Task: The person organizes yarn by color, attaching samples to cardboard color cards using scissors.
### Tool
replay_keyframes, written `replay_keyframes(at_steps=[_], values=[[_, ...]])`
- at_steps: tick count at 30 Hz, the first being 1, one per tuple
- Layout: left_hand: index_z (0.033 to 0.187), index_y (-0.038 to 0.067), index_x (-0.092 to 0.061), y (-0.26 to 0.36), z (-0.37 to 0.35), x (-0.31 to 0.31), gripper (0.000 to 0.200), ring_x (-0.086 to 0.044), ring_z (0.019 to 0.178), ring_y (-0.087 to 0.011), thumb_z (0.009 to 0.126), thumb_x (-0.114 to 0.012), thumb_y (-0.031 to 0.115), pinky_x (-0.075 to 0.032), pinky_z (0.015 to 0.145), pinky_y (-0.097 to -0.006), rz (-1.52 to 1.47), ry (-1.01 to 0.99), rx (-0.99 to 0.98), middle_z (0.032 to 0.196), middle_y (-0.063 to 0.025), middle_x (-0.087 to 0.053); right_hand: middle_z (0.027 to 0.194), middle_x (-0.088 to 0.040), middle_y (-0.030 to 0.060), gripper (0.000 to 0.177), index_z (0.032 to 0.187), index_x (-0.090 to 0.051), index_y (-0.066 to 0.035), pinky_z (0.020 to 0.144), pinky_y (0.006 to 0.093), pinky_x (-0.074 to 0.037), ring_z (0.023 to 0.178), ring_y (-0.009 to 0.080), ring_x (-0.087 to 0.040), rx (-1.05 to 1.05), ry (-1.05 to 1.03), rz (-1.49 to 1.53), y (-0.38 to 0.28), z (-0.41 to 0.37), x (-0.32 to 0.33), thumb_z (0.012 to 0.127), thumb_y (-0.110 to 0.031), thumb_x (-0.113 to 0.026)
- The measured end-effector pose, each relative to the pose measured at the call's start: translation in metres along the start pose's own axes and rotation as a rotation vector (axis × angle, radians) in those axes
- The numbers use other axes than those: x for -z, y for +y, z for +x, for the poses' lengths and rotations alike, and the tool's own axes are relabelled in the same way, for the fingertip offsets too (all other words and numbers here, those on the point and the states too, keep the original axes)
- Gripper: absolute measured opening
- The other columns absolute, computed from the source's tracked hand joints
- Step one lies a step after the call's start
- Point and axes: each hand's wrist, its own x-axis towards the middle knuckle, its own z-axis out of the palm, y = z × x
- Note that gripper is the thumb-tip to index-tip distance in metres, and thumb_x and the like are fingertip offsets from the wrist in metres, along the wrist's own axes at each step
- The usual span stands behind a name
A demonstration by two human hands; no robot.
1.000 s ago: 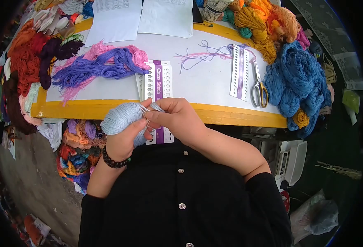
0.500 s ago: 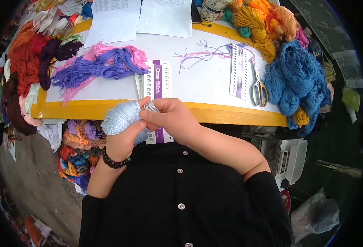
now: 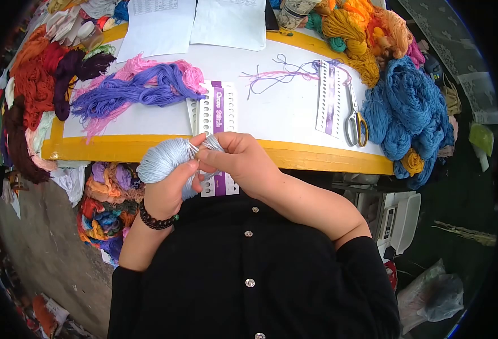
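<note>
My left hand [image 3: 172,183] is closed round a thick skein of pale blue thread [image 3: 164,160] at the table's front edge. Close against it, my right hand [image 3: 232,153] pinches the skein's narrow gathered end, where the strands bunch together. The fingertips of both hands meet there and partly cover the strands. Behind and below the hands lies a white "Cross Stitch" thread card [image 3: 218,107] with a purple stripe and rows of holes; it overhangs the table edge. Beyond it, a purple-blue hank of thread [image 3: 141,90] rests across a pink hank [image 3: 189,76].
To the right, another punched card [image 3: 329,99] has purple and pink threads tied through it, beside scissors [image 3: 355,121]. Blue hanks [image 3: 410,107] and orange hanks [image 3: 353,28] pile at the right end. Paper sheets [image 3: 229,22] lie at the back. More yarn [image 3: 107,198] sits below the table.
My right hand has shifted slightly to the right, and the gathered end of pale blue strands between my fingers shows a little wider. My left hand still holds the skein.
</note>
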Motion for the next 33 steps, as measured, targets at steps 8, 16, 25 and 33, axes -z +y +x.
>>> replay_keyframes(at_steps=[8,16,25,33], values=[[0.126,-0.002,-0.052,0.0,-0.002,-0.003,0.039,-0.057,0.072,-0.0092,0.087,-0.052,0.003,-0.049,0.058,-0.023,0.044,-0.003,-0.061,0.095,-0.0055,-0.062,0.086,-0.066,0.0076,0.016,0.099,-0.062,0.003,0.064,0.0251,-0.049,0.067,0.011,-0.061,-0.035,0.008,-0.093,-0.001,0.002,0.0,0.089,-0.009,-0.058],[0.111,-0.002,-0.057,-0.013,-0.005,0.029,0.028,-0.059,0.098,-0.0234,0.086,-0.047,0.003,-0.043,0.092,-0.0363,-0.112,0.177,-0.221,0.108,-0.0137,-0.061,0.09,-0.059,0.0151,0.015,0.085,-0.054,-0.002,0.084,0.038,-0.044,0.098,0.0321,-0.055,1.005,0.415,-1.313,-0.017,0.009,-0.003,0.075,0.003,-0.064],[0.132,0.007,-0.045,0.018,-0.061,0.276,0.046,-0.045,0.057,-0.0075,0.087,-0.046,0.003,-0.047,0.071,-0.0273,-0.989,0.224,-0.466,0.085,0.0017,-0.057,0.07,-0.045,-0.0004,0.01,0.087,-0.053,-0.004,0.054,0.0214,-0.031,0.059,0.0078,-0.037,0.462,0.024,0.063,-0.168,-0.068,0.044,0.089,-0.014,-0.051],[0.11,0.004,-0.059,-0.03,-0.107,0.396,0.026,-0.041,0.054,-0.0052,0.087,-0.047,0.005,-0.044,0.061,-0.0229,-0.716,1.074,-0.533,0.079,0.0027,-0.056,0.063,-0.041,-0.0061,0.012,0.087,-0.059,-0.006,0.043,0.0179,-0.02,0.049,0.0018,-0.029,0.671,0.747,-0.607,-0.284,-0.123,0.194,0.09,-0.017,-0.058]])
